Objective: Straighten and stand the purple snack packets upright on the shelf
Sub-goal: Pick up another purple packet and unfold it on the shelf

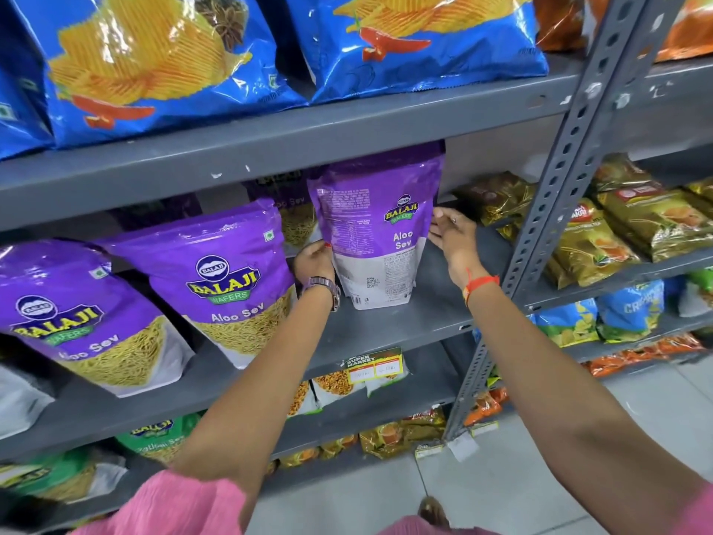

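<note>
A purple Aloo Sev packet (pixel 380 229) stands upright on the grey middle shelf (pixel 409 322) with its back side facing me. My left hand (pixel 314 260) grips its left edge. Fingers of my right hand (pixel 449 235) press flat against its right edge. Two more purple packets lean on the shelf to the left, one (pixel 220 279) beside my left hand and one (pixel 77 318) at the far left. Another purple packet (pixel 287 202) stands behind them, partly hidden.
Big blue chip bags (pixel 416 44) sit on the shelf above. A grey perforated upright (pixel 555 210) rises just right of my right hand, with gold snack packs (pixel 602 241) beyond it. Lower shelves hold green and yellow packets (pixel 154 438). A price tag (pixel 372 366) hangs on the shelf's front edge.
</note>
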